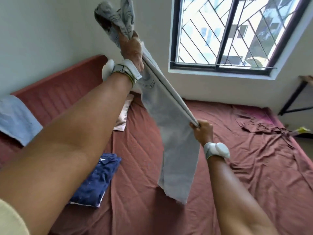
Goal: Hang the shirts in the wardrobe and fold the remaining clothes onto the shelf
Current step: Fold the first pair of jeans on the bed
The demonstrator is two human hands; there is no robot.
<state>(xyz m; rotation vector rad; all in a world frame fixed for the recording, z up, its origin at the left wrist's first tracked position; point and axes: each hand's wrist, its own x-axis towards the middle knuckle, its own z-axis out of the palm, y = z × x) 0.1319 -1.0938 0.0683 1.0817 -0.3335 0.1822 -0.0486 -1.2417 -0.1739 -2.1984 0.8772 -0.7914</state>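
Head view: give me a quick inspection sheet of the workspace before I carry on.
Surface: bed with a creased maroon sheet.
Job's things: pale grey denim jeans held up over the bed, stretched between both hands, legs hanging; folded navy blue garment lying on the sheet at left.
Clutter: pale pink cloth by the headboard; light blue cloth draped over the maroon headboard.
Grippers: left hand raised, gripping the jeans' bunched upper end; right hand pinching the fold lower down; a grey wrist band on each arm.
Cables: nothing seen.
Surroundings: barred window, white wall, black metal frame at right.
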